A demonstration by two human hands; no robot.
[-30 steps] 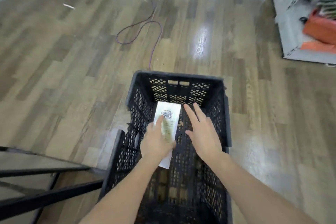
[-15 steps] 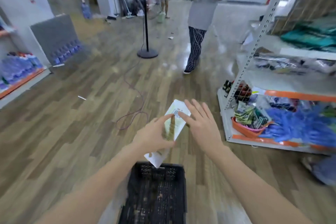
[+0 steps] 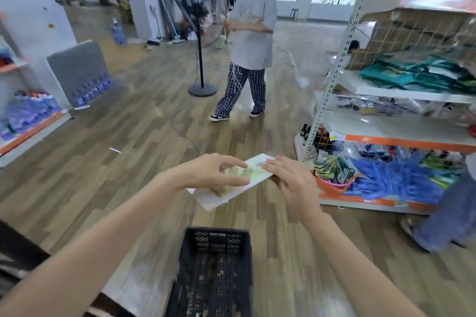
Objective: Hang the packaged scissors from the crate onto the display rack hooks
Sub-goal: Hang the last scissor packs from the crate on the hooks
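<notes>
1. Flooring (image 3: 108,188): wood-pattern planks fill the room from foreground to back wall.
2. Shelving unit (image 3: 401,136) at right: white uprights, orange-edged shelves, a wire grid back, stocked with green and blue packaged goods.
3. Person (image 3: 251,33) in a pale shirt and striped trousers, standing mid-floor beside the pedestal fan (image 3: 198,33).
4. Black crate (image 3: 213,273): perforated plastic, on the floor directly below both forearms; its contents are too blurred to tell.
5. Left hand (image 3: 206,172): fingers curled over the near half of the packaged scissors (image 3: 231,185), thumb beneath, gripping it.
6. Right hand (image 3: 293,180): fingertips laid on the far end of the card, thumb hidden under it, pinching that end.
7. Packaged scissors: a white card lying nearly flat, held in the air above the crate and between the two hands, well apart from the shelving.
</notes>
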